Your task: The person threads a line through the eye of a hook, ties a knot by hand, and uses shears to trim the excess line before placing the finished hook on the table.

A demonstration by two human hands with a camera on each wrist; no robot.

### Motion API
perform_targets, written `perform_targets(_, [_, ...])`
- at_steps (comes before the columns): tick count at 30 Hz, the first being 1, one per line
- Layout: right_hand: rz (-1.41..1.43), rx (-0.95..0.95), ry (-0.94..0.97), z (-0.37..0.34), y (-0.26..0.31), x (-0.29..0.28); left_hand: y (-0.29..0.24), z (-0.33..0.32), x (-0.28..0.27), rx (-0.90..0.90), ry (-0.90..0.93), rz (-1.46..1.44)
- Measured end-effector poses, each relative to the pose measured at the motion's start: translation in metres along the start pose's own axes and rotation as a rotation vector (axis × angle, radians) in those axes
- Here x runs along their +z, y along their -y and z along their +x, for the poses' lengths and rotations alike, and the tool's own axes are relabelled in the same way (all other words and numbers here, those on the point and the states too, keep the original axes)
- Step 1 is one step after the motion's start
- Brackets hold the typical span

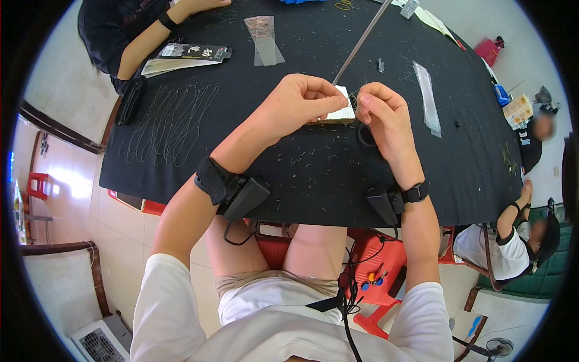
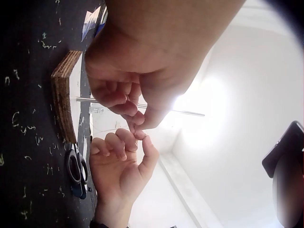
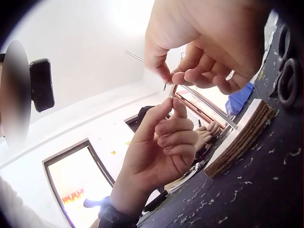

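In the head view my left hand [image 1: 295, 105] and right hand [image 1: 389, 117] meet fingertip to fingertip above the table. Thumb and forefinger of each pinch a thin cord, of which only a tiny end [image 3: 165, 87] shows in the right wrist view; the fingers hide the rest. Just beyond and below the hands lies a thick wooden block [image 2: 61, 102] with a white top. A slim metal rod [image 1: 365, 39] rises from it. Black-handled scissors [image 2: 75, 166] lie beside the block, partly covered by my right hand in the head view.
Looped thin cords [image 1: 172, 123] are spread at the left of the black-covered table [image 1: 241, 181]. Clear plastic sleeves [image 1: 427, 99] and a dark printed packet [image 1: 193, 52] lie farther out. Short cord clippings litter the near side. Other people sit around the table.
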State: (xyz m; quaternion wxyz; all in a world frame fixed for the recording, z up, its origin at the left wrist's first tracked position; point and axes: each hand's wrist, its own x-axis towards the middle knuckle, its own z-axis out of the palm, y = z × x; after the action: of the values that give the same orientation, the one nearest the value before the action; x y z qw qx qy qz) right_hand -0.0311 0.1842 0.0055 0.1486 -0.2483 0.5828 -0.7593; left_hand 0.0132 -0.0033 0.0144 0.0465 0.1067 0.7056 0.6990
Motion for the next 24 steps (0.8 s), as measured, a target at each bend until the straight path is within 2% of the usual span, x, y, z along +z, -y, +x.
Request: perform_targets(24, [-0.091,0.002,0.029,0.0004,-0.0002,0.0008,0.0021,0.001,-0.0014,0.005,0.023,0.002])
